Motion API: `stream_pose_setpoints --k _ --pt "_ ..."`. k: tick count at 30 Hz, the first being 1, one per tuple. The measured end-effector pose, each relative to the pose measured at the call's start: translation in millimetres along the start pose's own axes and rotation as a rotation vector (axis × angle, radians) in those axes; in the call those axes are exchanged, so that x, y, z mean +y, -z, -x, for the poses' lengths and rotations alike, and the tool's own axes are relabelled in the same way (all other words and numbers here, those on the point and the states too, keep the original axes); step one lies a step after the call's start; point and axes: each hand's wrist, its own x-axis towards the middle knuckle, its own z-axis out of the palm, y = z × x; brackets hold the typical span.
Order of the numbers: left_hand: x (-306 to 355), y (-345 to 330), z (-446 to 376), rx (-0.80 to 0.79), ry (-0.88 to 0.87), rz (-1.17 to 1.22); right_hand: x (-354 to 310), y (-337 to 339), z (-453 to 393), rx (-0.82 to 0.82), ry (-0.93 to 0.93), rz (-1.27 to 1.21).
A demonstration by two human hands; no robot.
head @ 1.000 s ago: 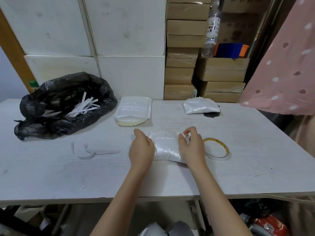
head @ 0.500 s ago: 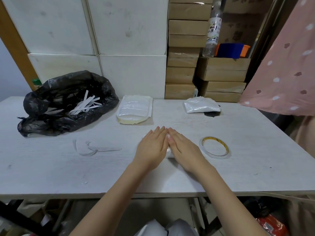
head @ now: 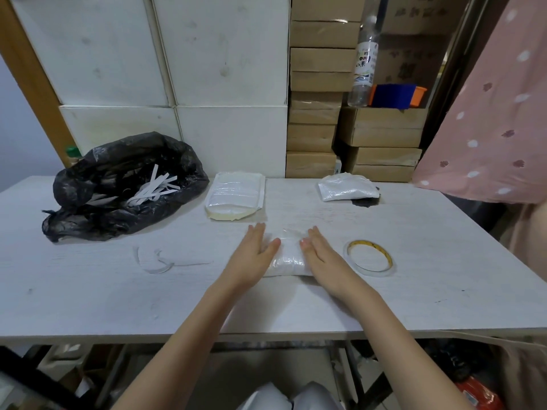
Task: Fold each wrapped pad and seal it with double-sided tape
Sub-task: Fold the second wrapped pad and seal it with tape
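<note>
Hands, left (head: 251, 255) and right (head: 321, 257), lie flat with fingers spread, gripping nothing, pressing the folded pad (head: 287, 257) between them.

Both forearms bare, reaching forward from the lower edge and converging toward centre. Left hand (head: 255, 256) flat, palm down, fingers extended and together, thumb angled inward. Right hand (head: 319, 255) likewise flat, palm down, fingers straight and pointing away. Hands side by side, a narrow gap between the thumbs. No grip closed on anything; both pressing downward with open palms.
</note>
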Motion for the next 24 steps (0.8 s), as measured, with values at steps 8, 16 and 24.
stream_pose_setpoints --k 8,16,24 --pt "8 15 8 -0.039 0.321 -0.180 -14 11 5 0.090 -0.298 0.033" --pt "20 19 -13 0.013 0.289 0.231 -15 23 -15 0.024 -0.386 -0.461" --pt "39 40 -68 -0.133 0.371 0.234 -20 60 -53 0.004 -0.376 -0.340"
